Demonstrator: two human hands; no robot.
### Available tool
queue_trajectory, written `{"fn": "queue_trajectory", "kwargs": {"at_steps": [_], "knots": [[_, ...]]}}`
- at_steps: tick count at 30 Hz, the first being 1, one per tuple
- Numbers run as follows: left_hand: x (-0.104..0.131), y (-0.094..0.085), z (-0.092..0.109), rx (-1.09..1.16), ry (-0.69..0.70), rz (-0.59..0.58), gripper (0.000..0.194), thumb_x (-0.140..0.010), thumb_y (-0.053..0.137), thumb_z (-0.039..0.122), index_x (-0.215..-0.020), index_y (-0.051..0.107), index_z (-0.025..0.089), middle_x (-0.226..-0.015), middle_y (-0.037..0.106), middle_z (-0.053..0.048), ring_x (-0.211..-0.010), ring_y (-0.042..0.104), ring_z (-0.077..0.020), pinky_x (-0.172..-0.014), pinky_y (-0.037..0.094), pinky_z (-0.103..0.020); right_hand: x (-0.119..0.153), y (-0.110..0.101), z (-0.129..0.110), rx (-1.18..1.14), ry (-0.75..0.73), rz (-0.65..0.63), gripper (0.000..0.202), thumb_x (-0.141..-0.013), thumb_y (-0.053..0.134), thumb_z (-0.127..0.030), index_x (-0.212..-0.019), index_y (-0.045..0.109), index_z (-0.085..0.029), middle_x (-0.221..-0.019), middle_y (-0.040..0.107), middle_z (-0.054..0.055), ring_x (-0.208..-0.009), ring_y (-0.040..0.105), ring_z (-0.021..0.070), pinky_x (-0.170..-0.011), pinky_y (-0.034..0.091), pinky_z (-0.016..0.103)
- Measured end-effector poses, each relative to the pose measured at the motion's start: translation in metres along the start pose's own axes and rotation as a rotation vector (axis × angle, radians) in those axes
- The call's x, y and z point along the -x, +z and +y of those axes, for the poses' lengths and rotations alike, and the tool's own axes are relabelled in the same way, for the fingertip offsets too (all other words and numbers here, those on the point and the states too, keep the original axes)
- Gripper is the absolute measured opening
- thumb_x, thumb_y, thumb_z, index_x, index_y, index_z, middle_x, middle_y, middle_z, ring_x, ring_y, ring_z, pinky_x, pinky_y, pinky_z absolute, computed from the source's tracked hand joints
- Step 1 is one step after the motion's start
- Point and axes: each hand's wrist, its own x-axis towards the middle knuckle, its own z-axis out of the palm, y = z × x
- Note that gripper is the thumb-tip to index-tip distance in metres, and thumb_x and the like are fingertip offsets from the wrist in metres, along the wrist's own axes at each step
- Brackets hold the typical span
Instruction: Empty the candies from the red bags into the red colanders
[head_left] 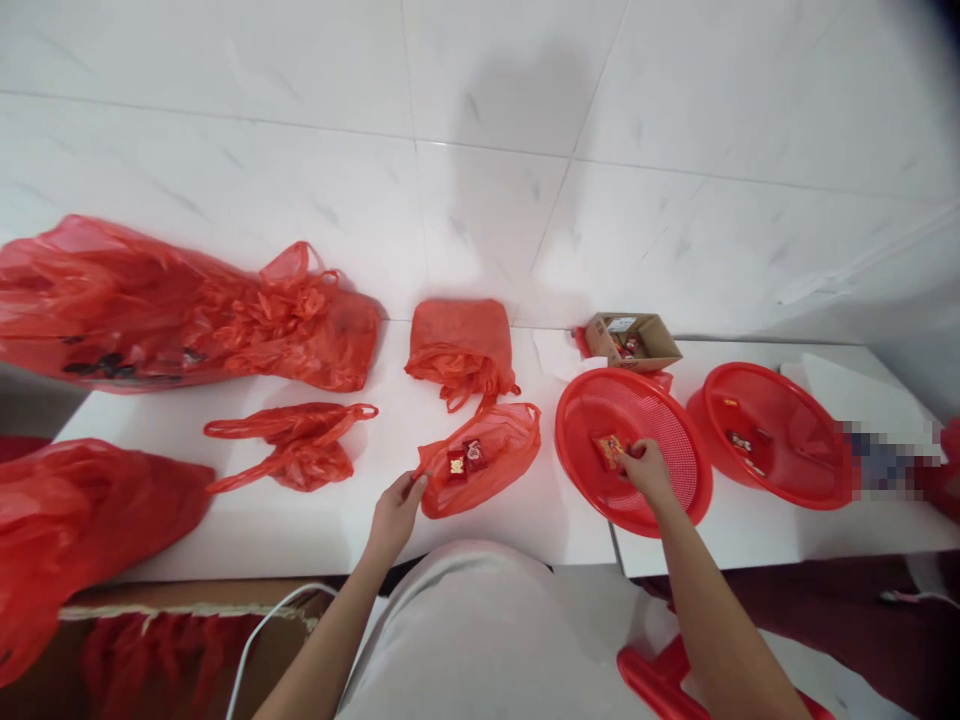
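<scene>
My left hand (397, 515) pinches the left edge of an open red plastic bag (499, 470) on the white table. Inside that bag lie two small red packets (474, 455) with pale print, side by side. To the right, my right hand (646, 470) reaches into a round red basket (574, 425), its fingers closed on a red packet with gold print (609, 450). The fingertips are partly hidden by the hand itself.
Red bags (315, 350) line the table's back left. A small cardboard box (660, 340) stands behind the basket. A second red basket (795, 425) holds several packets. A red stool (660, 680) and an open carton (187, 600) are below the front edge.
</scene>
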Motion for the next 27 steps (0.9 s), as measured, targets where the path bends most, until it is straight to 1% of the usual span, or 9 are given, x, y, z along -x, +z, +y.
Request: {"fn": "queue_trajectory", "kwargs": {"at_steps": [3, 6, 8, 11, 15, 18, 20, 23, 27], "knots": [[0.001, 0.005, 0.004, 0.055, 0.000, -0.019, 0.045, -0.086, 0.052, 0.051, -0.109, 0.070, 0.016, -0.096, 0.074, -0.006, -0.092, 0.065, -0.0226, -0.079, 0.048, -0.030, 0.035, 0.024, -0.033, -0.138, -0.142, -0.139, 0.028, -0.072, 0.068, -0.025, -0.088, 0.045, -0.022, -0.085, 0.055, -0.002, -0.070, 0.058, 0.0124, -0.055, 0.055, 0.025], [0.003, 0.010, 0.011, 0.099, 0.007, -0.042, 0.049, -0.087, 0.051, 0.050, -0.118, 0.067, 0.016, -0.111, 0.073, -0.008, -0.103, 0.065, -0.0239, -0.088, 0.048, -0.032, 0.075, 0.072, -0.059, -0.231, -0.259, -0.328, 0.027, -0.069, 0.064, -0.028, -0.086, 0.043, -0.023, -0.078, 0.053, -0.004, -0.064, 0.056, 0.0122, -0.052, 0.055, 0.025], [0.005, 0.013, 0.015, 0.125, 0.012, -0.050, 0.052, -0.088, 0.049, 0.049, -0.124, 0.064, 0.015, -0.119, 0.070, -0.009, -0.109, 0.063, -0.0243, -0.092, 0.048, -0.033, 0.094, 0.106, -0.068, -0.256, -0.307, -0.431, 0.025, -0.070, 0.063, -0.029, -0.086, 0.045, -0.023, -0.080, 0.053, -0.004, -0.062, 0.056, 0.0117, -0.050, 0.055, 0.025], [0.008, 0.013, 0.017, 0.155, 0.026, -0.050, 0.052, -0.089, 0.048, 0.049, -0.128, 0.061, 0.016, -0.123, 0.068, -0.009, -0.111, 0.063, -0.0240, -0.095, 0.048, -0.034, 0.106, 0.146, -0.070, -0.262, -0.335, -0.519, 0.024, -0.073, 0.061, -0.032, -0.091, 0.048, -0.023, -0.088, 0.057, -0.001, -0.064, 0.058, 0.0127, -0.048, 0.055, 0.027], [0.013, 0.009, 0.014, 0.165, 0.041, -0.026, 0.051, -0.090, 0.048, 0.049, -0.127, 0.062, 0.016, -0.125, 0.068, -0.008, -0.113, 0.062, -0.0245, -0.097, 0.047, -0.035, 0.099, 0.171, -0.065, -0.238, -0.332, -0.526, 0.028, -0.077, 0.061, -0.036, -0.100, 0.050, -0.023, -0.096, 0.062, 0.004, -0.074, 0.063, 0.0182, -0.054, 0.057, 0.032], [0.015, 0.008, 0.012, 0.157, 0.035, -0.008, 0.051, -0.090, 0.048, 0.048, -0.128, 0.061, 0.017, -0.124, 0.068, -0.008, -0.113, 0.062, -0.0246, -0.097, 0.047, -0.035, 0.089, 0.167, -0.063, -0.201, -0.349, -0.461, 0.034, -0.077, 0.063, -0.037, -0.106, 0.053, -0.023, -0.109, 0.063, 0.009, -0.090, 0.064, 0.0233, -0.063, 0.058, 0.037], [0.015, 0.007, 0.010, 0.146, 0.032, -0.005, 0.051, -0.090, 0.048, 0.049, -0.127, 0.062, 0.017, -0.122, 0.069, -0.007, -0.111, 0.063, -0.0242, -0.096, 0.047, -0.034, 0.079, 0.154, -0.062, -0.178, -0.365, -0.413, 0.035, -0.080, 0.059, -0.041, -0.110, 0.055, -0.023, -0.117, 0.062, 0.009, -0.094, 0.064, 0.0237, -0.066, 0.057, 0.037], [0.014, 0.007, 0.008, 0.132, 0.036, -0.012, 0.051, -0.090, 0.048, 0.049, -0.128, 0.061, 0.017, -0.120, 0.070, -0.007, -0.108, 0.064, -0.0236, -0.094, 0.047, -0.033, 0.052, 0.119, -0.057, -0.119, -0.352, -0.291, 0.036, -0.088, 0.047, -0.046, -0.115, 0.054, -0.024, -0.121, 0.061, 0.009, -0.092, 0.065, 0.0206, -0.067, 0.056, 0.033], [0.014, 0.007, 0.010, 0.113, 0.034, -0.026, 0.050, -0.091, 0.047, 0.049, -0.126, 0.063, 0.018, -0.120, 0.069, -0.007, -0.108, 0.064, -0.0239, -0.094, 0.047, -0.034, 0.001, 0.061, -0.033, 0.086, -0.233, -0.030, 0.038, -0.095, 0.039, -0.042, -0.126, 0.048, -0.020, -0.130, 0.055, 0.012, -0.111, 0.058, 0.0212, -0.084, 0.052, 0.034]]}}
